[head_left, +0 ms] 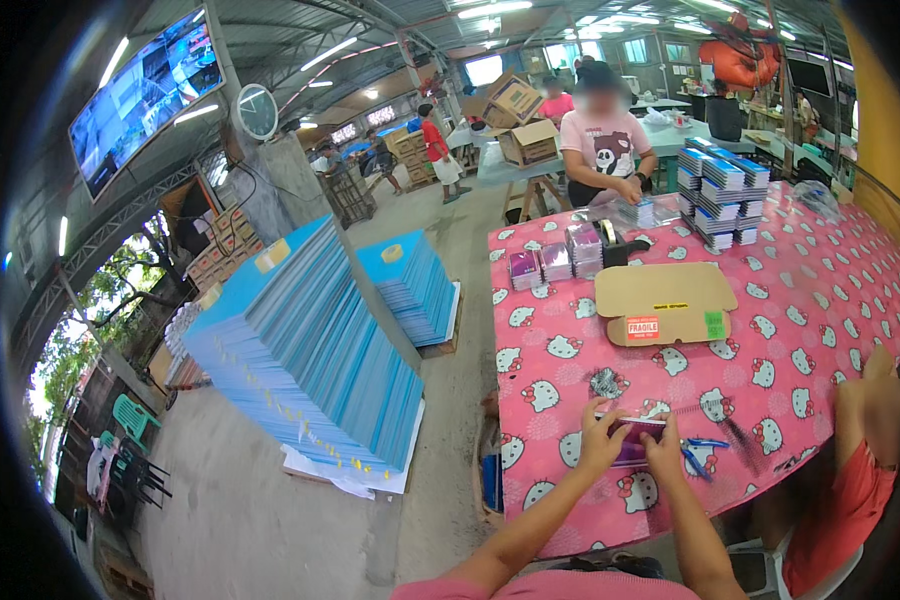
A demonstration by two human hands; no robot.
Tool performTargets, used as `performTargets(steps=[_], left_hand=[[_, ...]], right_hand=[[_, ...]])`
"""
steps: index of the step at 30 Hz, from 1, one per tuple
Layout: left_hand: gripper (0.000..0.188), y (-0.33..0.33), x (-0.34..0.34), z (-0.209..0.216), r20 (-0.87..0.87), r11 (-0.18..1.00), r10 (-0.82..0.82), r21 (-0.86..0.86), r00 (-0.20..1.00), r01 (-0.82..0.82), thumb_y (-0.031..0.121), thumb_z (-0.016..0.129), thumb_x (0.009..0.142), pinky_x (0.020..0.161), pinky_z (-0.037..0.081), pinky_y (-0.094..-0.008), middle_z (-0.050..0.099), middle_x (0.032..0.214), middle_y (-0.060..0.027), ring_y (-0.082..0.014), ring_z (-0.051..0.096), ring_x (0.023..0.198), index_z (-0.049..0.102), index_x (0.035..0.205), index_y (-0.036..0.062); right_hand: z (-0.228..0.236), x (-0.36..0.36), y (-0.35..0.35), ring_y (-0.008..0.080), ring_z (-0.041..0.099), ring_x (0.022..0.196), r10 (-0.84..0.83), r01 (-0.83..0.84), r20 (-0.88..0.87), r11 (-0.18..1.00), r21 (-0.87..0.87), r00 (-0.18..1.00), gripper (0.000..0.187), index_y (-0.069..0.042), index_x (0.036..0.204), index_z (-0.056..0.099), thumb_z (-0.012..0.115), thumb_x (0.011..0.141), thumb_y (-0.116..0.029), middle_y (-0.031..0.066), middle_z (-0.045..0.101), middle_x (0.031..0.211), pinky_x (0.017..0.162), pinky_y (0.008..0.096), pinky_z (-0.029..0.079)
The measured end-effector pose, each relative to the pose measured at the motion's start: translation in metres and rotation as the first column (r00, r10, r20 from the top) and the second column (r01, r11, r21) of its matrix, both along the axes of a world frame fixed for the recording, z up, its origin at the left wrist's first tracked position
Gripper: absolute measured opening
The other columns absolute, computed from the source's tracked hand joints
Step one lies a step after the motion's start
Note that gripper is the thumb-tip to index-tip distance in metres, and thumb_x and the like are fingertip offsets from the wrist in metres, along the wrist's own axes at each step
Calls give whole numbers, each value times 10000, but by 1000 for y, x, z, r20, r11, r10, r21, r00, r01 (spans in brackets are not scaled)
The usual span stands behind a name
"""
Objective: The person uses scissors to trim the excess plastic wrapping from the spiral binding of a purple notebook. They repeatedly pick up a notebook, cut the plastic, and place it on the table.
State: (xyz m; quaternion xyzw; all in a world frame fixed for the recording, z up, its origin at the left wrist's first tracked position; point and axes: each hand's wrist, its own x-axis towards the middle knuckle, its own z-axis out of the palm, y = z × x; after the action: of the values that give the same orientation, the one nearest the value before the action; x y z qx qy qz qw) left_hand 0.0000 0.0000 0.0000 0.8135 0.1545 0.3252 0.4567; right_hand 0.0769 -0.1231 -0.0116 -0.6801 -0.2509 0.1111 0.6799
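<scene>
Near the table's front edge I hold a small purple-covered notebook (632,445) between both hands. My left hand (600,442) grips its left side, with the thumb on the cover. My right hand (663,455) closes on the right side, its thumb also on the cover. Blue-handled pliers (703,456) lie just right of my right hand. A thin spiral binding wire (692,407) and more dark wire coils (740,440) rest beyond and beside them. Past my left hand is a small tangled silvery heap (607,382), too small to make out.
An opened brown cardboard box (665,303) lies mid-table. Purple notebook stacks (558,262), a tape dispenser (618,245) and tall notebook stacks (720,190) stand farther back. A co-worker (605,140) works across the table; another person's arm (855,440) rests at right. Blue sheet stacks (305,350) stand left.
</scene>
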Motion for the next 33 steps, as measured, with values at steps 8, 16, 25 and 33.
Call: performTargets(steps=[8,16,25,33], left_hand=[[260,-30,14,12,101,899,289,313,952,-306,292,718,744,1037,239,-489,293,1400,-169,-341,388,1211,696,974,172],[146,-27,24,-3,-108,945,164,304,981,-124,264,690,760,980,254,-506,635,1064,-9,-261,469,1130,707,852,152],[152,-38,28,1,-68,921,203,351,977,-167,292,636,818,958,178,-665,639,945,24,-223,494,1023,686,865,157],[222,-36,24,27,-157,941,172,318,972,-115,373,672,779,913,249,-574,644,857,51,-178,514,909,694,880,176]], right_hand=[[-15,28,-10,146,526,797,105,-98,92,992,-78,990,306,-54,1009,410,567,777,71,65,529,845,712,287,444],[9,51,-50,376,506,1050,208,20,547,924,-381,811,522,14,1151,432,699,728,-135,231,518,1113,885,411,413],[-21,130,-146,373,529,915,-2,418,501,555,-719,865,384,5,977,597,715,706,-241,201,544,943,769,452,428],[5,136,-130,360,568,779,-41,391,461,599,-699,886,194,-30,866,650,676,738,-173,187,561,815,671,451,450]])
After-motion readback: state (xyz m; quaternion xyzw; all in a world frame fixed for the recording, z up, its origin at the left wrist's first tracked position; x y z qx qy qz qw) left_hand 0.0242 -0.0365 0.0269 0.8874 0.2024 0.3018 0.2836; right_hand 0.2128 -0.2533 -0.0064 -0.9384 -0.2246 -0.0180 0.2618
